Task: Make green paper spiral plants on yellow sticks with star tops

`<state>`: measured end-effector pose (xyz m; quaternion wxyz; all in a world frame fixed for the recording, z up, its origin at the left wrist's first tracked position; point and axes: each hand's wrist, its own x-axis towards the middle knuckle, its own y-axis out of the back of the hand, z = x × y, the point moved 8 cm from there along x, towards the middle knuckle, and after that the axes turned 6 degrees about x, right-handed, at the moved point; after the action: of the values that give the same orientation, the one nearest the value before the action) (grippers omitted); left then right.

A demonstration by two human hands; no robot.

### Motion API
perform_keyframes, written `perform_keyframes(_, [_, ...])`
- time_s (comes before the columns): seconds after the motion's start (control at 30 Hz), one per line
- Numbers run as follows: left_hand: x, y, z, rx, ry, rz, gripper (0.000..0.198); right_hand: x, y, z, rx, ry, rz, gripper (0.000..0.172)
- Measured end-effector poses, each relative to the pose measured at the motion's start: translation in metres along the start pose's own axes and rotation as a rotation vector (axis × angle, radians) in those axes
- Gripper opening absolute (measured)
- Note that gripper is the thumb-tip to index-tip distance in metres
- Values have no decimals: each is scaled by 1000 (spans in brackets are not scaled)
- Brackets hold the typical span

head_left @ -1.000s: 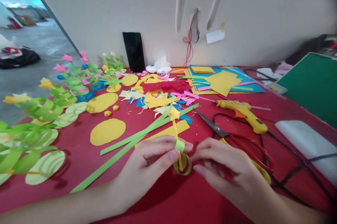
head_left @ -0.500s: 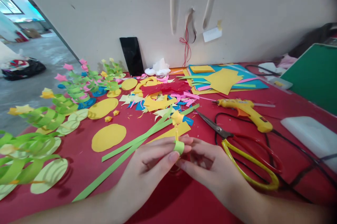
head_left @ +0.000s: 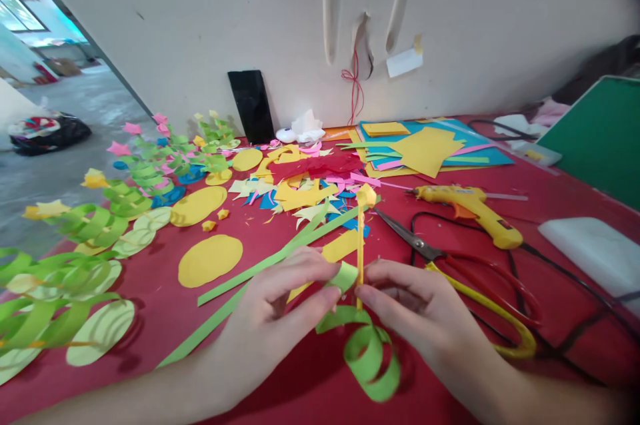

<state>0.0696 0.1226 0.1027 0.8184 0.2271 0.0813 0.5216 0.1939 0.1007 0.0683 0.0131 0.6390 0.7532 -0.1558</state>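
Green paper strip (head_left: 357,347), lying between both hands, above the near part of the desk (head_left: 155,292). One end pinched narrowly in the fingers of the left hand (head_left: 285,305), the rest dropping and curling away below, toward the right. Just right of that pinched end, at about the same height: yellow paper stem (head_left: 361,245), nearly upright, long axis up and down. Seemingly held in a narrow pinch by the fingers of the right hand (head_left: 425,308), low on its length. Pale end of the strip set roughly crosswise to the stem, edge very close beside it; touching or slightly apart, cannot tell from here. Nearer to the strip's end, the left hand; nearer to the stem, the right. By judgement, the key relation: flat end on the left, upright stem on the right, almost square to each other.

In looks, pale green and gently bent at the pinched end, brighter green in the loose, springy loops beneath. Stretch between partly hidden by the left thumb. Stem slim and straight, topped by a yellow folded star (head_left: 367,196), small and puffed.
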Motion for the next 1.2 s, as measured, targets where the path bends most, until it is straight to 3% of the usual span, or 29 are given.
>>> perform_keyframes(0.2, [-3,1,1,-12,-12,-19,19,-2,-2,2,-23,-17,-7,6])
perform_keyframes(0.4, [-1,-1,7,-52,-55,-122,21,-3,-2,7,-117,-20,-8,11])
perform_keyframes(0.53, [2,-2,7,-72,-75,-131,20,-4,-4,4,-153,8,-14,11])
perform_keyframes(0.77, [-4,-13,-9,-52,120,-192,14,-5,0,-14,-79,79,2,11])
perform_keyframes(0.93, [-6,-18,-13,-13,179,-231,13,-5,-1,-17,-112,85,-22,13])
perform_keyframes(1.2, [2,-13,-2,97,76,-182,13,-4,-1,-19,-113,91,-21,13])
